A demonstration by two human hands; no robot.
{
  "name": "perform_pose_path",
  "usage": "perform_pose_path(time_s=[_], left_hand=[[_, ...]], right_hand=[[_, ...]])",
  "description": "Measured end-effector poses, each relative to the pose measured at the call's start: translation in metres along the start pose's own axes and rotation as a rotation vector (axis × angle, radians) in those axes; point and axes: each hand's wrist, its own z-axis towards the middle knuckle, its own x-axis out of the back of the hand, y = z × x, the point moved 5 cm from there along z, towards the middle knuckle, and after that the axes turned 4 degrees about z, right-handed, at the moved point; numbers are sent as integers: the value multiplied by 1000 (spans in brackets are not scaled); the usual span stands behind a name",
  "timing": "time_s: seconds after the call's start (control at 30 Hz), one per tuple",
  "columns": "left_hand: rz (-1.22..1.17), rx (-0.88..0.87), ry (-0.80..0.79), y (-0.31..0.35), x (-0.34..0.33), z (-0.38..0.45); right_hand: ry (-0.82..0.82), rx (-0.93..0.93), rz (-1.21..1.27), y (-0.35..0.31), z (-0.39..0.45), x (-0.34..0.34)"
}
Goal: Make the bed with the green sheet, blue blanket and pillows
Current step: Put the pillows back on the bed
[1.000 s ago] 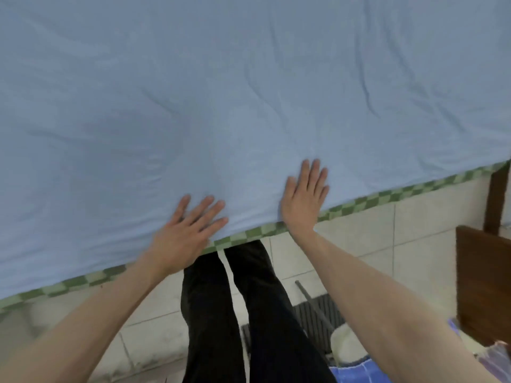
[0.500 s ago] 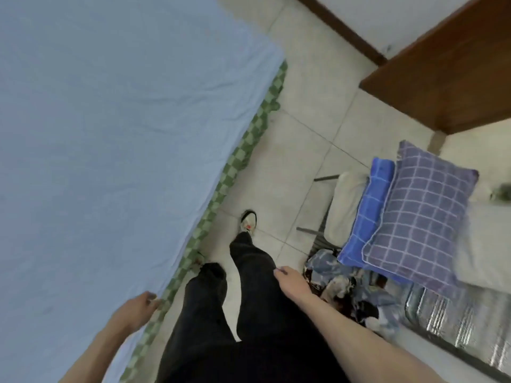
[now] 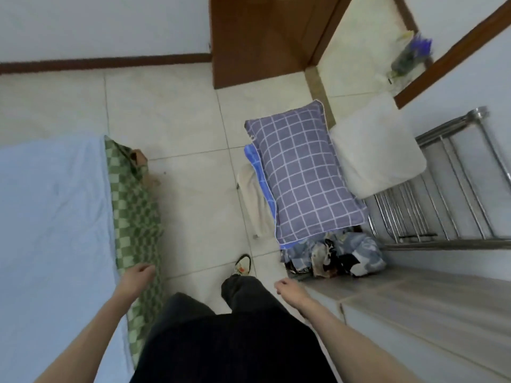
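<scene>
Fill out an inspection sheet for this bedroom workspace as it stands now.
Surface: bed at left, covered.
Job's things: blue blanket spread flat; green sheet showing along its edge; purple checked pillow stacked off the bed; white pillow beside it.
Clutter: bundle of clothes on the floor.
Hands: left hand by the sheet edge, right hand free; both empty.
Cables: nothing seen.
Surroundings: tiled floor, metal rack, wooden door.
</scene>
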Motion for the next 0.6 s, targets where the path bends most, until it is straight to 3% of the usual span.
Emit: perform_pose_path(time_s=[0.3, 0.4, 0.5, 0.6], left_hand=[[-352, 6, -402, 267, -132, 10], [-643, 79, -510, 330, -164, 36], [-850, 156, -432, 389, -182, 77], [-831, 214, -335, 434, -201, 116]], right_hand=[[255, 65, 476, -34, 81, 222], [335, 76, 508, -50, 115, 293], [435, 95, 474, -70, 152, 362], [510, 81, 447, -86, 197, 407]])
